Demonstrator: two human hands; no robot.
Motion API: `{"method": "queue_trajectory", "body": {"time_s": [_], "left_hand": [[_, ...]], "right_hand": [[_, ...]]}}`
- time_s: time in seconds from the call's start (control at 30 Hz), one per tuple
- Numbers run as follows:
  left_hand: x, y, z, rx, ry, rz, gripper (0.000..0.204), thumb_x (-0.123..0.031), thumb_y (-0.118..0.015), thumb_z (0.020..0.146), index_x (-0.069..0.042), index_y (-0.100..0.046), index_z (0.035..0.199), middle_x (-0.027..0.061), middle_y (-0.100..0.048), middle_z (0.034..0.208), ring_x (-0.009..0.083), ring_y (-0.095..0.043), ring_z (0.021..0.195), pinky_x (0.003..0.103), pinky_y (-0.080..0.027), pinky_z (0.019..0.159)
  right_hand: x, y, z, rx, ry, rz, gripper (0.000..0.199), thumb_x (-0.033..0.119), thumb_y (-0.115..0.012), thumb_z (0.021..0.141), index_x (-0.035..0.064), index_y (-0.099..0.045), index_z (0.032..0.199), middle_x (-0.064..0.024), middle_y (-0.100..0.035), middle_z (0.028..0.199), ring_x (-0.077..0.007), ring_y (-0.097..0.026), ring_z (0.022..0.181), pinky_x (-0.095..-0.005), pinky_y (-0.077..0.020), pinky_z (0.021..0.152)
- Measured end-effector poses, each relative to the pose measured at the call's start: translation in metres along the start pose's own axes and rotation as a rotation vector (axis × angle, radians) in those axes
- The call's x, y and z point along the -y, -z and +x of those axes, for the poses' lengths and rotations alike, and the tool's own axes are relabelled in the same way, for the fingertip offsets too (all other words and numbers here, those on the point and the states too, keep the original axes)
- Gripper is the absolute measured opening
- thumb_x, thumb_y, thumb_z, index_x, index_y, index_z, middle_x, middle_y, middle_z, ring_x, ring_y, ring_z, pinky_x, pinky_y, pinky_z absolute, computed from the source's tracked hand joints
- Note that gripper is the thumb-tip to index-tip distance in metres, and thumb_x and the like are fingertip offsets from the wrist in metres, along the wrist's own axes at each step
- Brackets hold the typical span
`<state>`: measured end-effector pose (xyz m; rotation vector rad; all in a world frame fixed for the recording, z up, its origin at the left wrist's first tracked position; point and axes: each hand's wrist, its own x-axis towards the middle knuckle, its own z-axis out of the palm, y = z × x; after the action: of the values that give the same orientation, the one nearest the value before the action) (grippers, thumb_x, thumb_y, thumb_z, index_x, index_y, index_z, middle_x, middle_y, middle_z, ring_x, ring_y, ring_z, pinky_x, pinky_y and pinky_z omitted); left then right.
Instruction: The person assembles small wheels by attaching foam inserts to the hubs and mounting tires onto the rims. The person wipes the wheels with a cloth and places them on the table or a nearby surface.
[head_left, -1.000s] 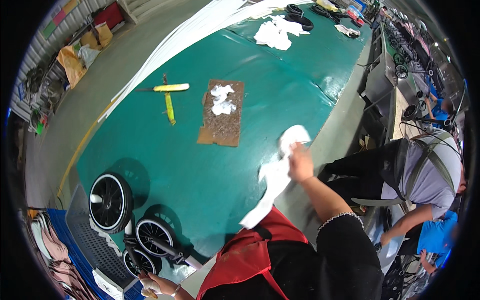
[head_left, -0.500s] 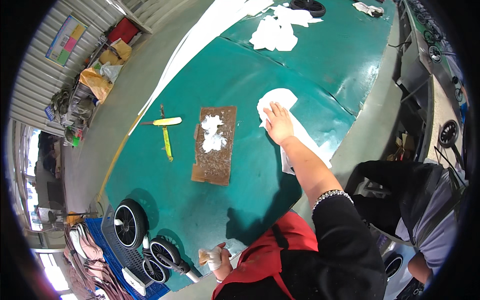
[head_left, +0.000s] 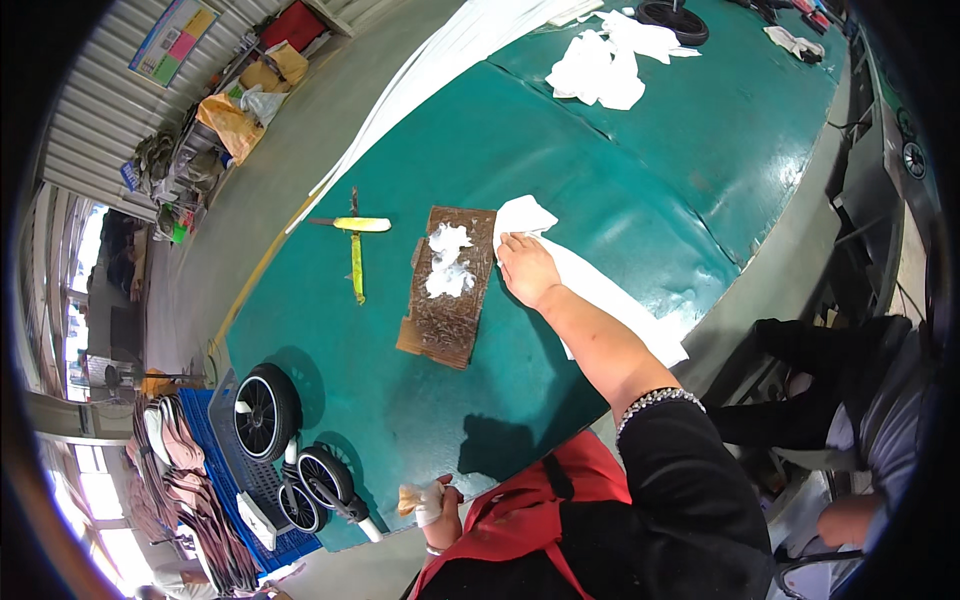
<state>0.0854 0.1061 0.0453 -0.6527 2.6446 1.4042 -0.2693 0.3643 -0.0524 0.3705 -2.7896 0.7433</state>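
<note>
My right hand (head_left: 526, 268) reaches across the green table, its fingers drawn together on the left edge of a long white cloth (head_left: 618, 300). One end of the cloth is folded over beyond the fingertips. Just left of that hand lies a brown cardboard piece (head_left: 440, 325), with white paste (head_left: 450, 262) smeared over its upper half. Down at the near table edge, my left hand (head_left: 446, 515) is closed around a white-and-tan wad (head_left: 422, 502), which looks like bunched cloth. Two knives with yellow-green handles (head_left: 358, 265) lie crossed left of the cardboard.
A small-wheeled frame with black wheels (head_left: 268, 412) stands at the table's near left corner, beside a blue crate (head_left: 205, 430). Crumpled white cloths (head_left: 600, 70) and a black wheel (head_left: 672, 22) sit at the far end. A person in dark clothes (head_left: 800, 385) is on the right.
My right hand has moved left toward the cardboard, drawing the cloth's end with it, and its spread fingers have come together. My left hand stays low, holding the wad. The view has shifted slightly.
</note>
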Motion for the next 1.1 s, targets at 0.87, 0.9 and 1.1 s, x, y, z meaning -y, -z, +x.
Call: {"method": "queue_trajectory", "body": {"time_s": [0.87, 0.9, 1.1], "left_hand": [[-0.058, -0.080, 0.187, 0.347, -0.572, 0.595, 0.085, -0.033, -0.077, 0.077, -0.002, -0.039, 0.146, 0.0198, -0.053, 0.132, 0.0396, -0.050, 0.123, 0.045, -0.037, 0.106], [-0.073, -0.076, 0.160, 0.388, -0.683, 0.673, 0.088, -0.032, -0.079, 0.074, -0.001, -0.037, 0.145, 0.0197, -0.054, 0.130, 0.0382, -0.051, 0.121, 0.044, -0.038, 0.105], [0.043, -0.043, 0.166, 0.318, -0.488, -0.230, 0.082, -0.025, -0.077, 0.080, 0.001, -0.030, 0.143, 0.0203, -0.056, 0.126, 0.0313, -0.059, 0.108, 0.041, -0.053, 0.087]], "right_hand": [[0.010, 0.002, -0.147, -0.035, 0.076, 0.225, 0.039, 0.014, -0.058, 0.080, 0.0033, -0.063, 0.117, -0.0223, -0.058, 0.129, -0.0354, -0.058, 0.114, -0.0450, -0.0463, 0.098], [0.036, -0.013, -0.162, -0.265, 0.223, 0.533, 0.034, 0.015, -0.061, 0.077, 0.0065, -0.067, 0.109, -0.0211, -0.064, 0.116, -0.0381, -0.062, 0.104, -0.0468, -0.0487, 0.091], [0.162, -0.027, -0.184, 0.024, -0.299, 1.134, 0.047, 0.012, -0.064, 0.081, 0.0056, -0.055, 0.127, -0.0157, -0.058, 0.129, -0.0331, -0.055, 0.119, -0.0406, -0.0439, 0.100]]}}
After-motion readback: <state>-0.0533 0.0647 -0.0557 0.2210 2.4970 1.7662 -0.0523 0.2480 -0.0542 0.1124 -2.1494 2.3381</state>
